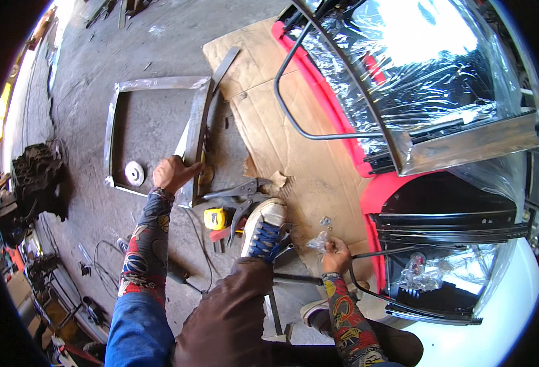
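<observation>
My left hand (173,174) is closed on the near end of the right-hand bar of a rectangular metal frame (201,119), which lies on the floor. A white grinding disc (135,174) lies inside the frame's near left corner. Low on the right, my right hand (336,255) pinches a small clear plastic bag (318,241). A few small shiny metal pieces (325,221) lie on the cardboard just beyond it. Between my hands are locking pliers (239,189), a yellow tape measure (215,218) and my white shoe (264,223).
Flattened cardboard (306,147) covers the floor at the middle right. Red-edged panels wrapped in clear film (398,79) stand on the right, with a rusty steel angle bar (471,147) across them. A cable (202,251) and a greasy machine part (37,177) lie leftward.
</observation>
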The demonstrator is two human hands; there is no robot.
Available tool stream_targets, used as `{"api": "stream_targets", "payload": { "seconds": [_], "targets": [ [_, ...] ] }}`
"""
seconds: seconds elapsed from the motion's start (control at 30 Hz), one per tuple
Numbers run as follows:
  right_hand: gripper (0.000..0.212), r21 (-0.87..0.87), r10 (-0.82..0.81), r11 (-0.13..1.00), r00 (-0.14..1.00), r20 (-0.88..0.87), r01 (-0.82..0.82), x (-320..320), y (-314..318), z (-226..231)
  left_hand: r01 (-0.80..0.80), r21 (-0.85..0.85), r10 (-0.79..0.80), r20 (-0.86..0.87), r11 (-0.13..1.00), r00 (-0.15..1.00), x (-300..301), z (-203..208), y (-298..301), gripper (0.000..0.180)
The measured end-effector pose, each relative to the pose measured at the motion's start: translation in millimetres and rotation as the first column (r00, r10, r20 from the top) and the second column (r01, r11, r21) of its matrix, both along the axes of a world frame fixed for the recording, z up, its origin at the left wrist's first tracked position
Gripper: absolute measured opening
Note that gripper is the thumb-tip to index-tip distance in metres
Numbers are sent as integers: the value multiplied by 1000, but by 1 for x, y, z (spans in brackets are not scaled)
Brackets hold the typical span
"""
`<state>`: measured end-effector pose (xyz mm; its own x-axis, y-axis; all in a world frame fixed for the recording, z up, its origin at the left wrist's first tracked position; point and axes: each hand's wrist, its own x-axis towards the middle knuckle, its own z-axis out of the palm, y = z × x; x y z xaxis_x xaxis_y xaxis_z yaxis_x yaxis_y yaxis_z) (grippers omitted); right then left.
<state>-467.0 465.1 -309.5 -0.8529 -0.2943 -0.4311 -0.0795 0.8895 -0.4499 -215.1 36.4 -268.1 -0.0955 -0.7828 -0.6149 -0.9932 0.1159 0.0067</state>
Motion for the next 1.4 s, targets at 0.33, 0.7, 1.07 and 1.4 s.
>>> {"api": "stream_targets", "payload": {
  "seconds": [0.33,0.7,1.07,1.4],
  "targets": [
    [17,-147,-134,979,990,46,139,15,15,1,-158,-236,110,-201,959,973,0,-32,-5,60],
    [31,175,-174,972,980,93,156,17,40,-9,-414,135,394,-657,900,642,63,138,45,32],
    [24,142,112,984,994,13,-112,20,35,-26,-640,273,532,-809,718,251,2,198,80,24],
    [17,-251,-15,967,995,94,38,36,52,77,-600,412,544,-838,686,47,-18,270,149,34]
  ]
}}
